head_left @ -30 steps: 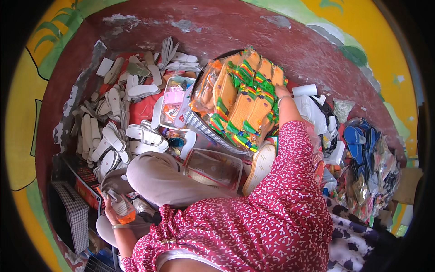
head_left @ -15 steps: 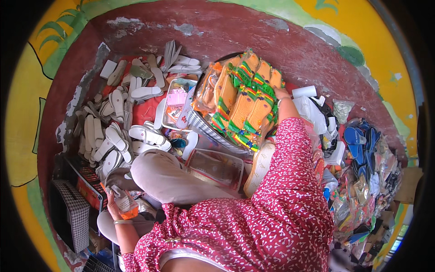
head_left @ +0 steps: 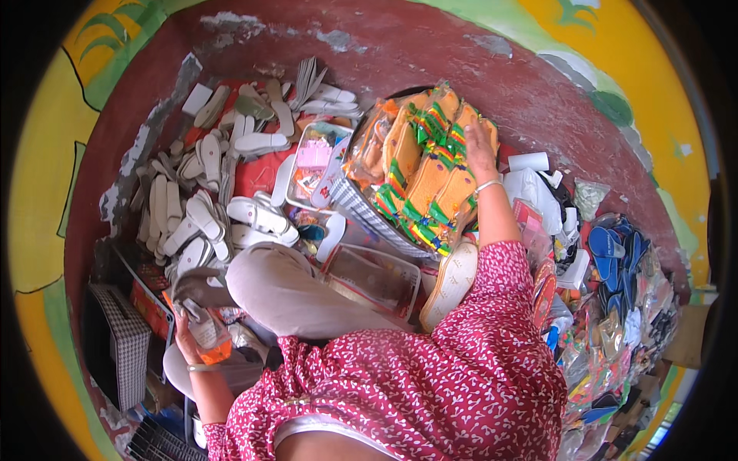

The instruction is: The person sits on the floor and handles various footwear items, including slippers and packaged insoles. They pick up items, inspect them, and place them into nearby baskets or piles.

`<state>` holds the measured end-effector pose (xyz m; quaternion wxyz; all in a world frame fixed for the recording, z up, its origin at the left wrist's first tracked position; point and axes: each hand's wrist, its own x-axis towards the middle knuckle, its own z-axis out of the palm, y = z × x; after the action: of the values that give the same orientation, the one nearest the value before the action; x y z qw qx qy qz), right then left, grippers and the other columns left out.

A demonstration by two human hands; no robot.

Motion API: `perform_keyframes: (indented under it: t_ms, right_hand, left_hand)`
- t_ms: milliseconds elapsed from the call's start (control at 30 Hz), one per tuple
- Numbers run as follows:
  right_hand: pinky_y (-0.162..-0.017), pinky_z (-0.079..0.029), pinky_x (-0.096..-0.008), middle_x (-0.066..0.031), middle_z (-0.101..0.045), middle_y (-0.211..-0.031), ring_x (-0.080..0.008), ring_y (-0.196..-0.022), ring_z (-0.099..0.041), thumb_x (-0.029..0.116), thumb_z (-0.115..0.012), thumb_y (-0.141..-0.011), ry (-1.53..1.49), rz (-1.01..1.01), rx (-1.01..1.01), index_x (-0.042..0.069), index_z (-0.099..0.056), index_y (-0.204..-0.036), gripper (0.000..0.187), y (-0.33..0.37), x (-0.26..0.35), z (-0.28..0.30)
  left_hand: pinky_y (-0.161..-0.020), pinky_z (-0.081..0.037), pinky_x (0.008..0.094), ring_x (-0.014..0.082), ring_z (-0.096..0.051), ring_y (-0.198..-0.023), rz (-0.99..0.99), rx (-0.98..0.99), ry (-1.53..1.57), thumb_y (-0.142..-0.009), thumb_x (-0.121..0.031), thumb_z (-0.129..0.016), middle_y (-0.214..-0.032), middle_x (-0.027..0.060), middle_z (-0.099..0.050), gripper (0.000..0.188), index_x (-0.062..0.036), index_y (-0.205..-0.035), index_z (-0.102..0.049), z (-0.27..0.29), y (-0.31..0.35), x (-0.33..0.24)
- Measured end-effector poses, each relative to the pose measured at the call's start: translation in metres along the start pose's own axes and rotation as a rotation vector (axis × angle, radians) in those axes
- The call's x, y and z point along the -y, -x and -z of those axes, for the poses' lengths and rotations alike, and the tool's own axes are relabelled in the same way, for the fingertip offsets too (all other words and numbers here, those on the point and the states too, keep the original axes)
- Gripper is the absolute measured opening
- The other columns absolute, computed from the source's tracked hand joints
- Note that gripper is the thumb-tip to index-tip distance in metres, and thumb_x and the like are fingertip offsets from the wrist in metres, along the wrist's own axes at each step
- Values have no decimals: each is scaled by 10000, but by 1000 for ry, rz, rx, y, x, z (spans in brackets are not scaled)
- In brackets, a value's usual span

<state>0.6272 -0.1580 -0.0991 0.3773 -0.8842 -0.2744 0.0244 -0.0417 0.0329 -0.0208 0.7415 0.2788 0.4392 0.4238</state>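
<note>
My right hand (head_left: pixel 480 156) lies with fingers stretched out along the right side of a heap of tan slippers (head_left: pixel 427 183) with green, yellow and red straps, several of them in clear plastic. They fill a checked, dark-rimmed box (head_left: pixel 372 217) beyond my knees. Low on the left, by my folded leg, my left hand (head_left: pixel 184 336) is closed on a clear plastic packet (head_left: pixel 209 336) with an orange end; part of the hand is hidden by the packet.
White soles (head_left: pixel 206 215) are heaped at the left. A white basket (head_left: pixel 287 178) of small packets and a clear plastic bin (head_left: pixel 377 280) stand between them and the slippers. Blue slippers (head_left: pixel 606 252) and plastic-wrapped goods crowd the right side. A red wall (head_left: pixel 415 46) curves behind.
My right hand has shifted from the heap's right edge onto its upper right side, with the fingers now straightened. The left hand still holds the packet, slightly turned. The view has shifted a little.
</note>
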Motion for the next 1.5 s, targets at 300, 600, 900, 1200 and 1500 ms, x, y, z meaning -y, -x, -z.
perform_keyframes:
  t_ms: [300, 600, 900, 1200, 1500]
  right_hand:
    - [-974, -345, -298, -126, -475, -1282, -192, -1179, -454, 316, -493, -916, -692, -425, -100, 15, -434, -1285, 480, 130, 37, 111]
    - [-833, -421, -344, -119, -614, -1052, -199, -987, -572, 233, -527, -840, 338, 115, 842, 55, -642, -988, 259, 292, 82, 35]
    - [-1000, -241, -421, -103, -462, -1329, -269, -1270, -369, 233, -464, -835, 1295, 97, 1193, 42, -545, -1206, 425, 265, 46, -78]
    - [-992, -261, -388, -69, -469, -1327, -240, -1256, -391, 401, -646, -734, 1378, 137, 1223, 94, -536, -1229, 593, 264, 46, -66]
    - [-1018, -238, -426, -49, -411, -1376, -251, -1298, -324, 485, -693, -674, 1340, 142, 1300, 133, -501, -1273, 721, 276, -39, -95]
  left_hand:
    - [-910, -463, 377, 231, -587, -987, 167, 70, 338, -842, -182, -587, -1090, 105, -609, 311, -21, -1107, -556, -20, 1, -25]
    - [-921, -429, 459, 281, -529, -1061, 214, 147, 234, -860, -231, -577, -1145, 138, -568, 357, -35, -1156, -531, 82, -91, -29]
    - [-891, -411, 534, 354, -506, -1091, 225, 262, 341, -887, -292, -521, -1194, 185, -532, 398, -37, -1193, -515, 56, -65, -7]
    - [-894, -463, 463, 301, -576, -994, 64, 169, 330, -878, -163, -527, -1088, 156, -594, 280, -20, -1119, -526, 30, -35, -12]
    - [-857, -465, 502, 356, -540, -1037, 24, 187, 335, -891, -183, -511, -1138, 167, -560, 331, -62, -1198, -486, 50, -38, -17]
